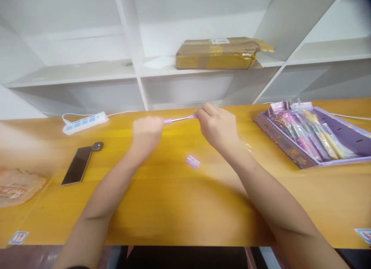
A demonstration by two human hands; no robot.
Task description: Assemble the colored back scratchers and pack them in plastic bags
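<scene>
My left hand (147,134) is a fist around one end of a thin purple rod with a silver middle (179,119). The fingers of my right hand (216,124) pinch the rod's other end. It spans level between the two hands, above the wooden table (162,207); what lies inside the fists is hidden. Below the rod, a small purple printed card (193,161) lies on the table. A crinkled clear wrapper (246,146) shows beside my right wrist.
A purple box (301,157) with several wrapped items stands at the right. Phone (77,165), small black mouse-like object (97,146), power strip (85,122) and orange-printed bag (20,187) are at the left. A taped carton (216,54) sits on the shelf behind.
</scene>
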